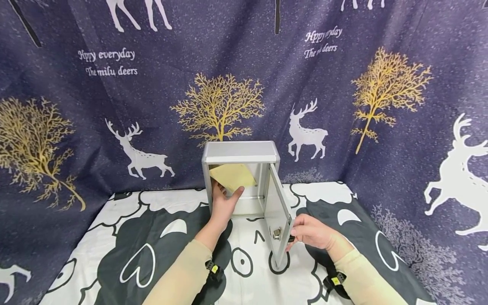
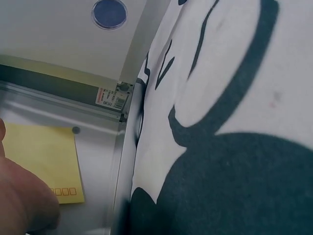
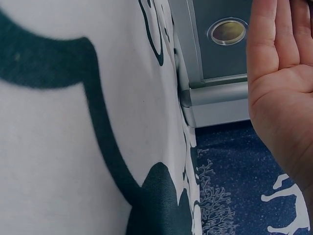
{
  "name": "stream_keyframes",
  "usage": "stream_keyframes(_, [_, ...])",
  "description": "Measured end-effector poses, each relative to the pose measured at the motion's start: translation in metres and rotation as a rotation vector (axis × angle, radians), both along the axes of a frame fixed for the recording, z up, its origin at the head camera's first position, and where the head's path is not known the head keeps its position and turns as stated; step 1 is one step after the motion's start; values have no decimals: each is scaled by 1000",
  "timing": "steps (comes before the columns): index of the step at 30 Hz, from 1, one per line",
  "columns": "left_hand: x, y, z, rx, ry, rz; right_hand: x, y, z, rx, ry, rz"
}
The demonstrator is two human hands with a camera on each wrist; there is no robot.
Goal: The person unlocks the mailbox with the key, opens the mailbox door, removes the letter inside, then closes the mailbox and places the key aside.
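Note:
A silver-framed metal box (image 1: pixel 240 149) stands upright against the back cloth, its front swung out to the right. My left hand (image 1: pixel 225 203) reaches into it and holds a yellow envelope (image 1: pixel 233 176), tilted, between thumb and fingers. Small red postcode squares show along the edge of the envelope (image 2: pixel 44 161) in the left wrist view. My right hand (image 1: pixel 310 231) grips the free edge of the box door (image 1: pixel 276 212), near a metal lock (image 1: pixel 276 233) on its inner face. Something small and black lies by those fingertips. The right wrist view shows the palm, with its fingertips out of frame.
A black-and-white patterned cloth (image 1: pixel 152 237) covers the table under the box. Dark blue fabric (image 1: pixel 244 51) printed with deer and trees hangs behind and at both sides. A round window (image 2: pixel 109 13) sits in the door, and a barcode label (image 2: pixel 111 99) near its hinge side.

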State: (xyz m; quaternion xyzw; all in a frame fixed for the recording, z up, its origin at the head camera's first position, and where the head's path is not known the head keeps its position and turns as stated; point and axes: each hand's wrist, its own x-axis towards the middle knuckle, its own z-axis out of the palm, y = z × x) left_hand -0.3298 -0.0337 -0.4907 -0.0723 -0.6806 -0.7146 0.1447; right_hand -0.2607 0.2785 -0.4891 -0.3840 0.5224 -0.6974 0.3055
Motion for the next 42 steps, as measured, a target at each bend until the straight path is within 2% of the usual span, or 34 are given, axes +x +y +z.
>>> stream_keyframes(9, [-5,4,4,104,-24,28,1,0,2,-4,9,2])
stream_keyframes(22, [-10,7,7,153,-57,18,1,-1,2,12,23,1])
stream_keyframes(25, [-10,8,7,167,-42,21,1,0,2,16,17,1])
stream_keyframes(31, [-7,10,7,143,-4,57,1,0,1,16,18,4])
stream_keyframes(35, [-1,10,7,108,14,50,0,0,-1,28,23,7])
stream_keyframes(42, [7,9,4,32,1,38,2,0,0,45,30,3])
